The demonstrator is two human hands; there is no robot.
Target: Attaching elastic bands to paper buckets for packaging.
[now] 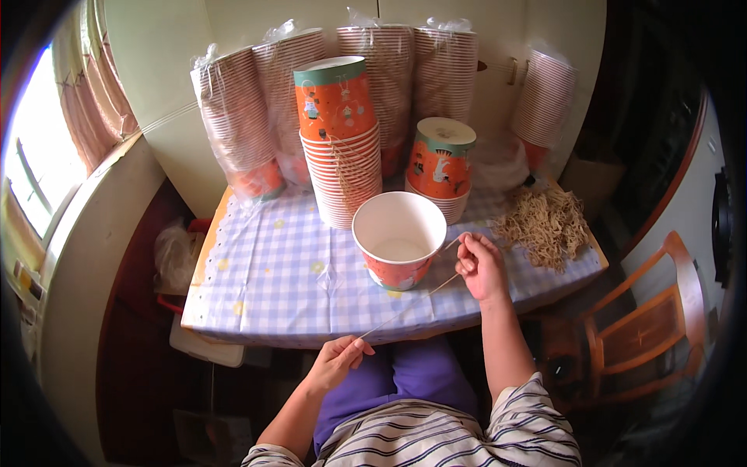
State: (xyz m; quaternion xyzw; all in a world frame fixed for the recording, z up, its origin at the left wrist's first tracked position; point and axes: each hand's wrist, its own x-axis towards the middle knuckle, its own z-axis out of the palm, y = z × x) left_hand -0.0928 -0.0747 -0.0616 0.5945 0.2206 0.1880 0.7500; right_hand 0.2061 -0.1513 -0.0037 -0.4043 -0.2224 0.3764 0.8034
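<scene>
My left hand (342, 363) is closed in a pinch on one end of a thin tan string (441, 286), just off the table's front edge. My right hand (480, 267) is closed on the string too, higher up and to the right, and the length between my hands runs straight and slanted. A short strand reaches from the right fingers toward a paper bucket (399, 265). That bucket stands upright and open on the table, white inside and orange with a printed pattern outside. My right hand is close beside it; I cannot tell whether the strand touches it.
A tall stack of upside-down orange buckets (342, 156) stands behind, with strings draped on it. Right of it is a shorter stack (440, 167). Several plastic-wrapped stacks (373, 74) line the back. A tangled string pile (546, 226) lies right on the checked tablecloth (264, 288). A wooden chair (642, 323) stands right.
</scene>
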